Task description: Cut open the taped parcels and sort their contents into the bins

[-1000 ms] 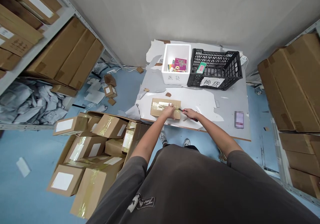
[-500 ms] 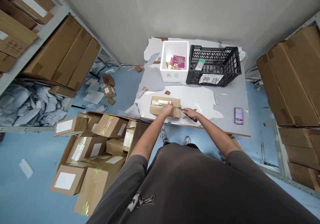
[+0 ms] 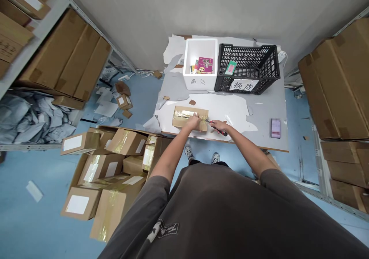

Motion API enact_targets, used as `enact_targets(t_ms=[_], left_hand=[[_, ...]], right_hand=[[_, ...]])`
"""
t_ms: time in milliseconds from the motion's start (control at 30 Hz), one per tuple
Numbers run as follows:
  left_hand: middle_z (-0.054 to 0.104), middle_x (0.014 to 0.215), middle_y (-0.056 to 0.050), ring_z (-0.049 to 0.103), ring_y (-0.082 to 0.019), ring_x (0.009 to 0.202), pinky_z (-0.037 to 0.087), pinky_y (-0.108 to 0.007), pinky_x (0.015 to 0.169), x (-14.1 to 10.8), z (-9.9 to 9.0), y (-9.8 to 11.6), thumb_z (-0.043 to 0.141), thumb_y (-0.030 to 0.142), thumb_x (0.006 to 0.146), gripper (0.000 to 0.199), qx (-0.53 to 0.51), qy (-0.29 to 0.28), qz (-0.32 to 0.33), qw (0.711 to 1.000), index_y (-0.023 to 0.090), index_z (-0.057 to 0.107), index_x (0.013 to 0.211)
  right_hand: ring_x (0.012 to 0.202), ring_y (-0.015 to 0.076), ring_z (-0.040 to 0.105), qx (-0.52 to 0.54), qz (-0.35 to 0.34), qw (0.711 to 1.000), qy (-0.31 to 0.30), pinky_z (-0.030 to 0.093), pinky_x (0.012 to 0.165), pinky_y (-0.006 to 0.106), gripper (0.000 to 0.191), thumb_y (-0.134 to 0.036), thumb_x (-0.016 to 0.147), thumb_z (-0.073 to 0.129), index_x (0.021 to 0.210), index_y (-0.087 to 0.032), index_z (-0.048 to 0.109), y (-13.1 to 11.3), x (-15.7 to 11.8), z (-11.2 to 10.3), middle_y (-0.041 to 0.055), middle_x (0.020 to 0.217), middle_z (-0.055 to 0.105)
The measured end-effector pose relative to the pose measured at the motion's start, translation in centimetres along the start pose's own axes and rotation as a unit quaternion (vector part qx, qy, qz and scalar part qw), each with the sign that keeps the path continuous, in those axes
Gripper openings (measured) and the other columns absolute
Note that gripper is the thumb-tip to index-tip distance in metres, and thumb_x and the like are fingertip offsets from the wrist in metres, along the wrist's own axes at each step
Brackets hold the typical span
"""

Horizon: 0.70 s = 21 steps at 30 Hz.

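A small taped cardboard box (image 3: 180,121) lies near the front edge of the table (image 3: 265,116), with a white label on its top. My left hand (image 3: 193,122) grips it from above, towards its right half, fingers bent over the label side. My right hand (image 3: 218,125) is closed around a red and black utility knife (image 3: 222,132). The knife's tip points left, at the taped right end of the box. Whether the blade has gone into the tape is too small to tell.
Behind the box stand a white foam bin (image 3: 200,82) with small packages and a black plastic crate (image 3: 248,74) holding a green pack. A phone (image 3: 275,128) lies at the right. A large carton of parcels (image 3: 106,174) stands at lower left; shelves with boxes (image 3: 66,55) flank the table.
The view has shifted slightly, so the table items sit a little higher. Both hands keep their places at the box, with the knife still at its right end.
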<state>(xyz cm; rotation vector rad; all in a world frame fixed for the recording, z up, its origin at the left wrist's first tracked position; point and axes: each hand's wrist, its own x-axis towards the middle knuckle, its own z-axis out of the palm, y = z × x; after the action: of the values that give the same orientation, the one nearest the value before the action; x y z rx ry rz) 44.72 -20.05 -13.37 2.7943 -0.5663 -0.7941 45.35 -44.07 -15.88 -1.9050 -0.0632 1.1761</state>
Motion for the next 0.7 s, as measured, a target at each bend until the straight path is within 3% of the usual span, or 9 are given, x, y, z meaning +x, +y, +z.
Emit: enact_targets(t_ms=[167,300,467,600,700], left_hand=[[0.046,0.175,-0.02,0.043,-0.05,0.164,0.053,-0.052,0.126,0.1,0.1,0.0,0.106,0.043,0.064,0.073,0.015,-0.019,-0.015,1.0,0.02,0.081,0.129],[0.047,0.175,-0.021,0.043,-0.051,0.164,0.052,-0.053,0.127,-0.4,0.0,-0.3,0.106,0.043,0.065,0.071,0.016,-0.005,-0.003,1.0,0.018,0.081,0.127],[0.046,0.177,-0.02,0.041,-0.048,0.166,0.048,-0.054,0.129,-1.3,0.1,-0.5,0.104,0.043,0.07,0.076,0.026,0.014,0.005,1.0,0.02,0.075,0.137],[0.052,0.172,-0.019,0.042,-0.047,0.163,0.041,-0.058,0.133,-1.3,0.2,0.9,0.103,0.051,0.071,0.087,0.042,0.049,-0.016,0.998,0.023,0.07,0.147],[0.059,0.161,-0.022,0.049,-0.046,0.156,0.046,-0.057,0.128,-0.9,0.3,2.0,0.103,0.055,0.072,0.088,0.038,0.071,-0.038,0.996,0.019,0.071,0.145]], right_hand=[[0.039,0.0136,0.053,-0.071,-0.012,0.997,0.026,0.043,0.045,0.023,0.023,-0.032,0.118,0.051,0.096,-0.025,0.052,-0.3,-0.3,0.0,-0.0072,0.056,0.055],[0.046,0.0157,0.056,-0.146,-0.032,0.984,0.094,0.047,0.054,0.027,0.023,-0.033,0.115,0.058,0.094,-0.024,0.055,-0.7,-0.4,0.5,-0.0038,0.064,0.062],[0.043,0.0154,0.055,-0.051,-0.016,0.997,0.06,0.045,0.051,0.025,0.022,-0.031,0.118,0.051,0.097,-0.025,0.054,-0.6,-1.2,0.5,-0.0059,0.058,0.059],[0.041,0.0151,0.053,-0.006,-0.006,0.999,0.052,0.045,0.049,0.024,0.023,-0.034,0.118,0.055,0.096,-0.025,0.052,-0.2,-1.5,0.1,-0.0062,0.055,0.058],[0.041,0.015,0.053,-0.002,-0.015,0.998,0.063,0.045,0.049,0.024,0.025,-0.031,0.118,0.054,0.094,-0.025,0.05,0.1,-1.3,0.2,-0.0073,0.053,0.055]])
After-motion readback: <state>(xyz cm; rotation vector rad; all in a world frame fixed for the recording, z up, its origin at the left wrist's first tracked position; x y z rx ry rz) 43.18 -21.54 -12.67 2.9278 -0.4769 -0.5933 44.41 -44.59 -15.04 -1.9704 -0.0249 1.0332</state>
